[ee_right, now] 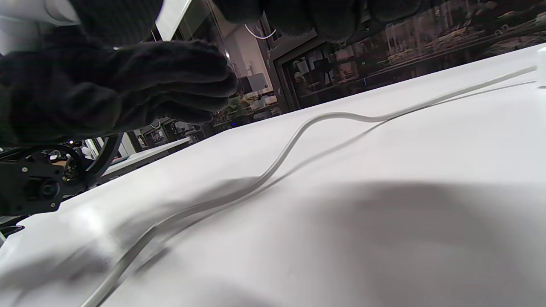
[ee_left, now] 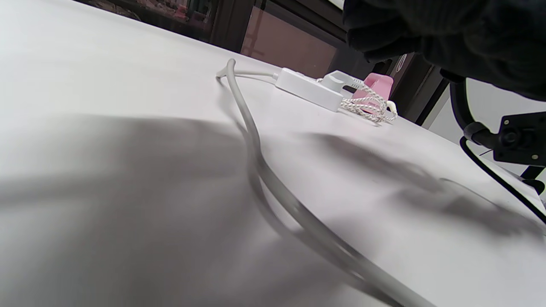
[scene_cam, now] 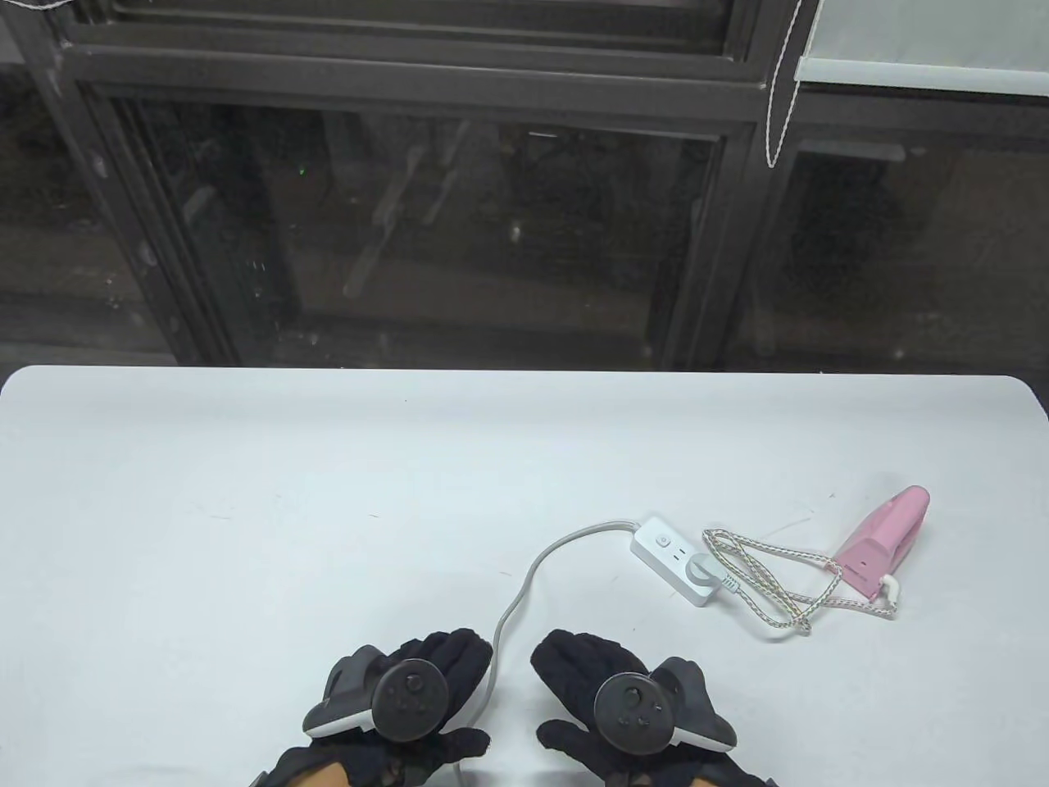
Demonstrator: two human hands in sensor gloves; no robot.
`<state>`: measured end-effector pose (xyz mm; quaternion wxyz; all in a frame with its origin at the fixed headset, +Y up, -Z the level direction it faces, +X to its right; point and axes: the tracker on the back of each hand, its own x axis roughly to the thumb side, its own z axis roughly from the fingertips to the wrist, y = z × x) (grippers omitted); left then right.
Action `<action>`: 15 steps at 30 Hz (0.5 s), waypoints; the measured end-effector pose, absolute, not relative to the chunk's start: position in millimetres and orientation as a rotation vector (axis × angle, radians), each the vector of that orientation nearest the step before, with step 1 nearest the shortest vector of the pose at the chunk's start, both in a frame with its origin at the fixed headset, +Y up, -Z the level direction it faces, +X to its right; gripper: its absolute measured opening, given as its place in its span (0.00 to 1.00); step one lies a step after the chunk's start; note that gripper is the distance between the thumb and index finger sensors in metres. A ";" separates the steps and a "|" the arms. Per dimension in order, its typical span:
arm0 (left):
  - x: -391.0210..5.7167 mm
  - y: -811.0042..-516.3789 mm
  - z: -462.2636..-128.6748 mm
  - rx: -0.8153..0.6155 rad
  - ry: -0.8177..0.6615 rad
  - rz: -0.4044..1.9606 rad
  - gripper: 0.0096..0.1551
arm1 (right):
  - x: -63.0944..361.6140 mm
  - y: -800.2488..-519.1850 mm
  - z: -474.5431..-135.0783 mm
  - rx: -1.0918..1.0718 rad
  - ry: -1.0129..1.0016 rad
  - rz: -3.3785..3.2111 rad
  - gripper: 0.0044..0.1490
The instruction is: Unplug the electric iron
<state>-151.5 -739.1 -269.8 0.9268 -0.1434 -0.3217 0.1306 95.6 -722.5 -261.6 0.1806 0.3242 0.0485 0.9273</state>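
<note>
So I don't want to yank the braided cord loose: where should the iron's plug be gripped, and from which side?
Grip the round white plug body itself, not the braided cord. It stands up from the power strip at its near-right end, so come from above with the right hand, the closer one, fingers on opposite sides of the plug, and pull straight up. The left hand could probably steady the strip.

One pink iron (scene_cam: 883, 540); one white power strip (scene_cam: 678, 559); one round plug (scene_cam: 702, 570) in it; two cords; two gloved hands; one table (scene_cam: 246, 508).

A lab-like room: white table (scene_cam: 328, 492) before dark glass partitions (scene_cam: 492, 221) (roller blind (scene_cam: 918, 41) above).
</note>
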 end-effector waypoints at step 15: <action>-152.9 -741.6 -271.3 -0.324 -0.642 0.275 0.54 | 90.4 -736.7 -265.5 0.923 0.255 2.650 0.50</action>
